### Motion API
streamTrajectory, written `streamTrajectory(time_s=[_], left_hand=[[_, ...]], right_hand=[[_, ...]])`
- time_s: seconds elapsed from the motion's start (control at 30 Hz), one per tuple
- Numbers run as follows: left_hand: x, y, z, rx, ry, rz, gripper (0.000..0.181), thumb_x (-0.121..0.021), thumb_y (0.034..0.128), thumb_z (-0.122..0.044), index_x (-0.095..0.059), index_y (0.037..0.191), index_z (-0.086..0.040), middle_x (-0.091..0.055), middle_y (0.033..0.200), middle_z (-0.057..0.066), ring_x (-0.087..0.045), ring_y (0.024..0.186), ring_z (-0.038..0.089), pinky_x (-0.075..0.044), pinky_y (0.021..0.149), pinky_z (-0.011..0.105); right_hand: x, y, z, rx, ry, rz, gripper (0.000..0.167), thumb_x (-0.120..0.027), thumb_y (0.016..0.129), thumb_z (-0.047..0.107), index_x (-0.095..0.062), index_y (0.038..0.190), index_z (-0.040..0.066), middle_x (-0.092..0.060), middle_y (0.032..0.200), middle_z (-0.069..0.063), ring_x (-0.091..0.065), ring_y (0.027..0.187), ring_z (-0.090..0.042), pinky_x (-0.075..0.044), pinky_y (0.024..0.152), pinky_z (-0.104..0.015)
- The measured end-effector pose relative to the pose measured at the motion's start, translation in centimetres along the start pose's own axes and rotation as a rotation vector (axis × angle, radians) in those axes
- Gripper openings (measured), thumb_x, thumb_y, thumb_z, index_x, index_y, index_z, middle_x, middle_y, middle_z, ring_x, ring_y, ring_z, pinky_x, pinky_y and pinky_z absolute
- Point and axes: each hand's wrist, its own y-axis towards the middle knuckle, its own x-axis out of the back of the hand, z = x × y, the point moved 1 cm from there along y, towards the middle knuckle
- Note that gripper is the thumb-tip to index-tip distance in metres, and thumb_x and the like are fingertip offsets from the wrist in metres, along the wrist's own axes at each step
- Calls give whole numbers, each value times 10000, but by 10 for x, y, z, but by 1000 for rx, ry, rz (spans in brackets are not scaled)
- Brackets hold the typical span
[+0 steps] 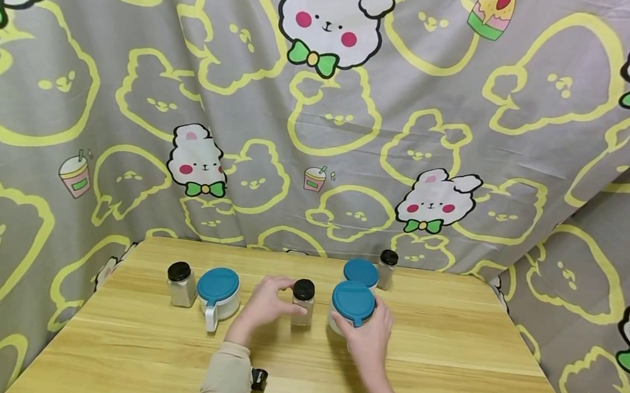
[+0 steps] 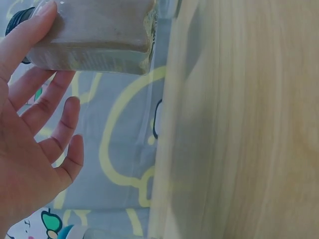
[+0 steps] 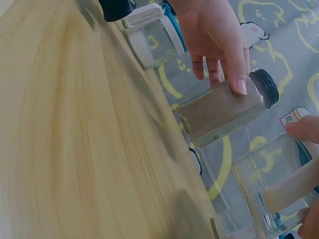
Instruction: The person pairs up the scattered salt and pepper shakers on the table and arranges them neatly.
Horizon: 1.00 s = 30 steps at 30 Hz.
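Observation:
My left hand (image 1: 266, 306) pinches a small square glass jar (image 1: 301, 317) with a black lid and brownish powder inside. In the left wrist view the thumb lies along the jar (image 2: 94, 30) and fingertips touch its other side; the lower fingers bend loosely, off the glass. My right hand (image 1: 371, 336) grips a clear jar with a blue lid (image 1: 353, 298), thumb on one side and fingers round the other. Its pale handle (image 3: 291, 186) shows in the right wrist view. Whether either held jar touches the table, I cannot tell.
At the left stand a black-lidded jar (image 1: 183, 292) of white contents and a blue-lidded jar with a white handle (image 1: 212, 318). Behind my right hand are another blue-lidded jar (image 1: 361, 272) and a black-lidded one (image 1: 386, 273). A patterned curtain (image 1: 344, 130) borders the wooden table (image 1: 458, 362).

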Motion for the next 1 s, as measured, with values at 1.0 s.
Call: streamTrajectory(time_s=[1.0], left_hand=[[11, -3, 20, 46, 19, -55, 571, -877, 692, -321, -706, 1183, -84, -675, 1230, 109, -526, 1213, 362, -407, 1033, 554]], right_hand=[[-52, -11, 6, -52, -57, -68, 928, -923, 603, 339, -454, 1326, -6, -514, 1258, -220, -443, 1207, -392, -402, 988, -587]])
